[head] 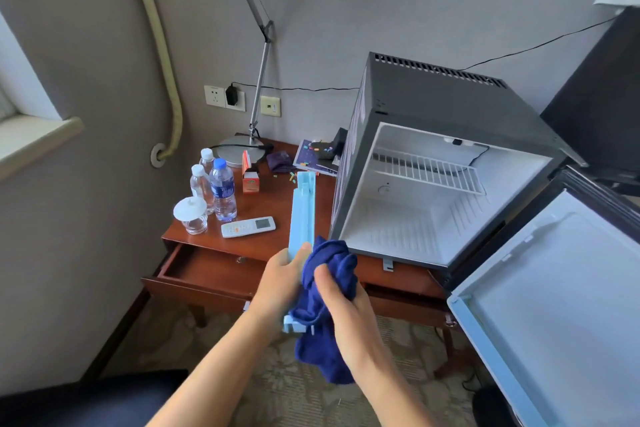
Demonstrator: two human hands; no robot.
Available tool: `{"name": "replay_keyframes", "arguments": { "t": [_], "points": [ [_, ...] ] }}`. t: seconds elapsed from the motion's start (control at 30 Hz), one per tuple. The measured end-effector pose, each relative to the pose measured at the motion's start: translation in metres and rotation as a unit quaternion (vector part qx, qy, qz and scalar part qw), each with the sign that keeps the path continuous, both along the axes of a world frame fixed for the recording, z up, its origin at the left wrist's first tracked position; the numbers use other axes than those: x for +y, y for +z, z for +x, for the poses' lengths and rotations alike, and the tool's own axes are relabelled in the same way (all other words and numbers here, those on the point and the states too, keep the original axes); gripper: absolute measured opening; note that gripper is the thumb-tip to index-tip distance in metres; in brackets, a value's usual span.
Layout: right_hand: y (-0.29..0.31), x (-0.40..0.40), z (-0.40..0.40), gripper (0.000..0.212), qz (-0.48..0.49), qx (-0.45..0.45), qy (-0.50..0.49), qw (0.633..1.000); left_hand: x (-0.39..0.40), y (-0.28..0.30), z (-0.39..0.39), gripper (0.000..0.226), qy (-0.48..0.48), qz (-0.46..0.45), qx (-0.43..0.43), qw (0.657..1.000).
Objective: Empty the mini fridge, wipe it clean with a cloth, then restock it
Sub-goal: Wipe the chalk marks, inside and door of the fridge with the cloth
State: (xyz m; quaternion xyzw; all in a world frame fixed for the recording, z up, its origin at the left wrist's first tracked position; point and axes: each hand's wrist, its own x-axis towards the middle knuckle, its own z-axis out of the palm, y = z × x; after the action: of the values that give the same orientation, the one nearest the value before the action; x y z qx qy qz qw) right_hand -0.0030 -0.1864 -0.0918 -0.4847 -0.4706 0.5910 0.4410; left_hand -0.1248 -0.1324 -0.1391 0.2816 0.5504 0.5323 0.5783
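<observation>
Blue cloth (329, 291) gripped by right hand (341, 305), left hand (280, 282) gripping one shelf (303, 218) (three bottles (223, 191) nearby).

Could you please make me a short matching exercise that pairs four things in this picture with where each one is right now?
Things:
1. cloth
2. light blue shelf
3. wire rack
4. remote

Places:
A. inside the fridge
B. lying on the desk
C. gripped by the left hand
D. bunched in the right hand

Pairs: 1-D, 2-C, 3-A, 4-B
</observation>
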Motion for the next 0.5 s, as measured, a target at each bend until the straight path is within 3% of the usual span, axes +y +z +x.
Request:
{"name": "replay_keyframes", "arguments": {
  "t": [0.07,0.13,0.3,0.4,0.5],
  "points": [
    [-0.003,-0.009,0.001,0.016,0.000,0.020,-0.015,1.000,-0.005,0.005,-0.005,0.031,-0.029,0.006,-0.018,0.999],
    [-0.012,-0.009,0.000,0.020,0.067,-0.048,-0.065,0.994,-0.010,0.008,-0.008,0.031,-0.067,0.021,-0.012,0.997],
    [-0.031,0.038,-0.005,0.024,0.158,-0.162,-0.181,0.957,-0.011,0.016,-0.012,0.036,-0.164,0.012,0.127,0.978],
    [-0.020,0.084,-0.003,0.032,0.146,-0.221,-0.217,0.939,-0.013,0.027,-0.013,0.038,-0.184,-0.017,0.141,0.973],
    [-0.006,0.124,-0.009,0.042,0.103,-0.206,-0.203,0.952,-0.013,0.029,-0.005,0.037,-0.178,-0.026,0.115,0.977]
  ]
}}
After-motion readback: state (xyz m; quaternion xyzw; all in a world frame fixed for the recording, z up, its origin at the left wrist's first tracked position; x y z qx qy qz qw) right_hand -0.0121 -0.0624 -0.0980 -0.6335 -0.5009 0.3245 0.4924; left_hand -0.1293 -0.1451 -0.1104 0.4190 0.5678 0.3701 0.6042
